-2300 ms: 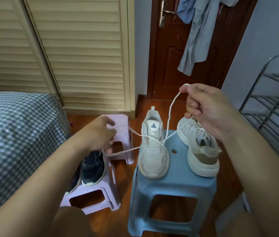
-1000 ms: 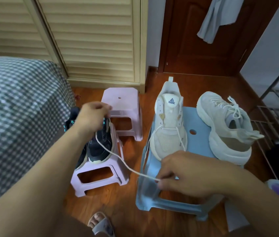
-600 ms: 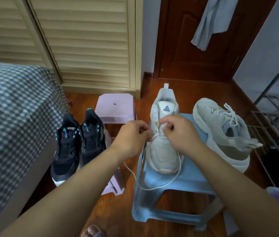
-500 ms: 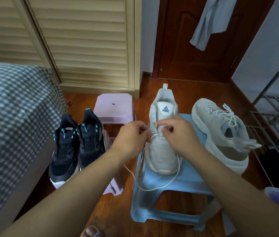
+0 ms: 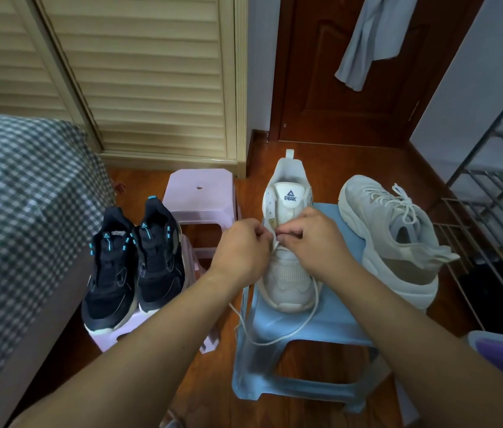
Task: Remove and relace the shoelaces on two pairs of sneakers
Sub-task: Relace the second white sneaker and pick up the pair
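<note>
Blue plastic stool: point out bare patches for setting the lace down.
On the blue plastic stool, the front edge is bare but for the white shoelace; a strip lies between the white PEAK sneaker and grey knit sneaker. The far pink plastic stool is bare. The mid-shoe is crowded by the left hand and right hand.

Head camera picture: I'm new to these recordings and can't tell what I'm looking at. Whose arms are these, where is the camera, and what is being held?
There is no machine here. A person wears a wide-angle camera on the head, so you look forward and down along their two bare arms.

On the pale blue plastic stool stand two off-white sneakers. The left hand and the right hand meet over the off-white sneaker with the PEAK tongue label, each pinching the white shoelace near its eyelets. The slack lace loops down over the stool's front edge. The other off-white mesh sneaker beside it is laced.

To the left, a pair of black sneakers with blue accents rests on a lilac plastic stool, next to a checked bed cover.
</note>
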A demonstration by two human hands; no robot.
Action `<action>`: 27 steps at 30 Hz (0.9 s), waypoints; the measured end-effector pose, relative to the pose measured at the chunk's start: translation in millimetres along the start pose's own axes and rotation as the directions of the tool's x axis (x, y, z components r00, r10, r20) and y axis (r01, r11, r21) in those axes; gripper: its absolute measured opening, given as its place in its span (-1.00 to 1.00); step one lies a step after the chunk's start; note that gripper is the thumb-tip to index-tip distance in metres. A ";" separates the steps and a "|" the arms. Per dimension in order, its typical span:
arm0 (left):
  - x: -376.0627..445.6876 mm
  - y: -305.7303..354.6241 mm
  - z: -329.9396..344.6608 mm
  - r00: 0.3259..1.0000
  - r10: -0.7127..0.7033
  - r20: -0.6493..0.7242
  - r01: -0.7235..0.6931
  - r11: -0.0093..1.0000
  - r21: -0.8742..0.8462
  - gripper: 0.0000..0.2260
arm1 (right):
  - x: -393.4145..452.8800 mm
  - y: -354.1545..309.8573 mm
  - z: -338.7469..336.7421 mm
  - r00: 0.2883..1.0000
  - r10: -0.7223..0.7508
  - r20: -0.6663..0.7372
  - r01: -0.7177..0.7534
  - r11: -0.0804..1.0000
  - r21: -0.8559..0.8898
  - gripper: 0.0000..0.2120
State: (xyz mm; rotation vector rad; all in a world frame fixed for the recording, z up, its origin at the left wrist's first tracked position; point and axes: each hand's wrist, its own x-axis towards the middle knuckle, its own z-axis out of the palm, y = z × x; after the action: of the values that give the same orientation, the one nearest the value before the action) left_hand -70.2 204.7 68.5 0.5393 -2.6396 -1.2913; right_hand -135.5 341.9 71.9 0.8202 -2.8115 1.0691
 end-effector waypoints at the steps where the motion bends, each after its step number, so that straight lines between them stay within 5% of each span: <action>1: 0.8 0.2 0.5 1.000 -0.001 0.018 0.002 0.999 -0.036 -0.85 | 0.8 0.3 -0.5 1.000 0.013 0.000 -0.013 1.000 0.005 -0.90; 5: -2.0 0.1 -4.9 0.991 0.051 0.122 -0.038 0.994 -0.107 -0.82 | -1.3 -3.0 -3.6 1.000 0.013 0.028 -0.012 0.999 -0.039 -0.95; 9: -5.9 -0.8 -9.1 0.969 0.065 0.239 -0.071 0.997 0.016 -0.77 | -4.3 -4.1 -10.0 0.998 0.065 0.013 -0.063 0.988 -0.140 -0.86; 11: -6.3 3.0 -16.6 0.964 0.022 0.265 -0.039 0.997 0.060 -0.73 | -0.9 0.1 -25.2 0.969 0.239 -0.062 -0.225 0.959 0.175 -0.82; 13: -9.2 6.8 -36.2 0.935 -0.047 0.351 0.028 0.998 0.059 -0.69 | -0.8 3.0 -43.2 0.908 0.414 -0.068 -0.295 0.746 0.596 -0.85; 15: -18.9 9.3 -66.6 0.825 -0.065 0.562 0.179 0.972 -0.150 -0.64 | -3.4 7.5 -53.3 0.879 0.470 -0.078 -0.275 0.633 0.724 -0.83; 17: -33.4 10.2 -95.9 0.680 0.165 0.714 0.311 0.817 -0.485 -0.70 | -6.5 5.3 -48.2 0.887 0.461 -0.001 -0.297 0.574 0.763 -0.81; 19: -43.0 14.0 -112.2 0.618 0.475 0.626 0.318 0.578 -0.752 -0.73 | -7.9 0.6 -32.8 0.906 0.412 0.097 -0.346 0.590 0.729 -0.84; 22: -50.1 24.2 -109.3 0.736 0.598 0.318 0.244 0.203 -0.948 -0.65 | -3.9 -0.7 -20.7 0.920 0.381 0.095 -0.358 0.717 0.598 -0.87; 24: -52.1 28.1 -95.7 0.887 0.409 0.217 0.110 0.270 -0.957 -0.43 | -2.1 -1.4 -25.8 0.909 0.396 0.135 -0.385 0.668 0.636 -0.88; 27: -53.8 20.2 -60.3 0.943 0.256 0.214 -0.024 0.691 -0.722 -0.35 | -3.0 -0.3 -36.9 0.886 0.384 0.261 -0.441 0.516 0.735 -0.90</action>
State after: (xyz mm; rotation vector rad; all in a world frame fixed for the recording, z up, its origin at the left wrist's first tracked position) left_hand -8.1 192.7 122.7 0.0024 -2.0182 -2.3035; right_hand -138.6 366.2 99.7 0.1154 -2.5576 2.4919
